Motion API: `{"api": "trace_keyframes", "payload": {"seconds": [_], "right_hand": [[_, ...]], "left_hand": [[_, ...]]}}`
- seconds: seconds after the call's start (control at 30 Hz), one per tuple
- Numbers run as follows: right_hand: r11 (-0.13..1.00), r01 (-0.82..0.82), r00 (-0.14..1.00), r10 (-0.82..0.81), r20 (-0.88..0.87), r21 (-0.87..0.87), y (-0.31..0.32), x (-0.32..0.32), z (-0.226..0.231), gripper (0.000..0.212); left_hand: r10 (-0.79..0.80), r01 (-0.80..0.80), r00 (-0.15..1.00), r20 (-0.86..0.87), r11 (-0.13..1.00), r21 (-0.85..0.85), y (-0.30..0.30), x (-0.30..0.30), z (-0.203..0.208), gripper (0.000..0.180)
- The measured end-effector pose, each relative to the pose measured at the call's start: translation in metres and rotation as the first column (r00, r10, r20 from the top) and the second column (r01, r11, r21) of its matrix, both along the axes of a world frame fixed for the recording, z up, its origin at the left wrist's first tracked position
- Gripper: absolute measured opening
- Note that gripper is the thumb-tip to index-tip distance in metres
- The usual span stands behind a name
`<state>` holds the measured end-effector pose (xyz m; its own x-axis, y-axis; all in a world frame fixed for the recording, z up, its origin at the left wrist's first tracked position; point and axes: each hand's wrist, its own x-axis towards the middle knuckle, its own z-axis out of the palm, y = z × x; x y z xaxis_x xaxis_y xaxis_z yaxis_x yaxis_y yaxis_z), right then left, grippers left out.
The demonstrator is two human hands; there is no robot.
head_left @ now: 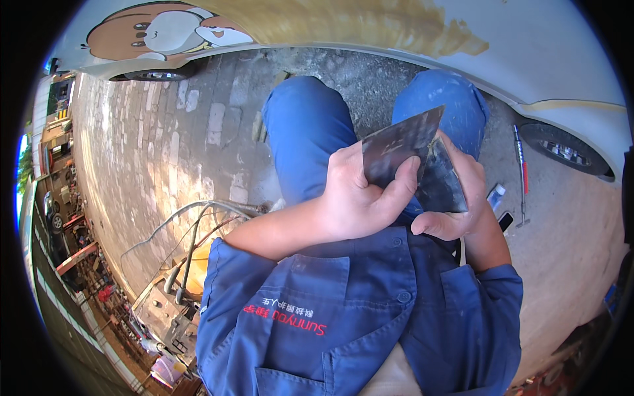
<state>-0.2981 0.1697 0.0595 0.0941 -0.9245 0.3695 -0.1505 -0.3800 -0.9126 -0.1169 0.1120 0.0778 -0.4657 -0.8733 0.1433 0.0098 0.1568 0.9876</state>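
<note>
My left hand (356,198) grips a dark, smeared metal spreader blade (399,142), thumb pressed on its face. My right hand (462,204) holds a second dark blade (441,183) right behind it, and the two blades overlap and touch. Both hands are over my knees in blue trousers (304,132). Just beyond the knees is a white car body (541,59) with a tan filler patch (370,23).
On the ground at the right lie a long red-handled tool (522,175), a small grey tube (496,196) and a black object (505,220), near a car wheel (564,150). Hoses (191,228) and a machine (165,310) sit at my left. Paved ground stretches left.
</note>
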Motion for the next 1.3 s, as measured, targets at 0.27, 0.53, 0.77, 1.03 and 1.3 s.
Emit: {"api": "trace_keyframes", "payload": {"seconds": [0.27,0.53,0.77,1.03,1.3], "right_hand": [[0.996,-0.054,0.996,0.049,0.074,0.069,-0.001,0.0,0.003,0.105],[0.903,-0.259,0.913,0.114,0.391,0.344,0.003,0.003,-0.013,0.089],[0.773,-0.259,0.892,-0.039,0.45,0.58,0.007,0.013,-0.023,0.074],[0.79,-0.264,0.889,-0.022,0.457,0.553,-0.007,0.003,-0.017,0.068],[0.822,-0.082,0.697,-0.358,0.622,0.564,-0.047,-0.023,-0.029,0.06]], "left_hand": [[-0.059,0.065,0.997,-0.057,0.991,0.113,-0.002,0.001,0.004,0.002],[-0.488,0.499,0.863,-0.129,0.789,0.357,-0.009,0.005,-0.003,0.009],[-0.019,0.442,0.865,-0.501,0.501,0.744,-0.029,0.007,-0.023,0.032],[-0.103,0.509,0.847,-0.522,0.445,0.737,-0.03,0.013,-0.028,0.034],[-0.063,0.495,0.858,-0.509,0.363,0.789,-0.024,0.011,-0.028,0.036]]}}
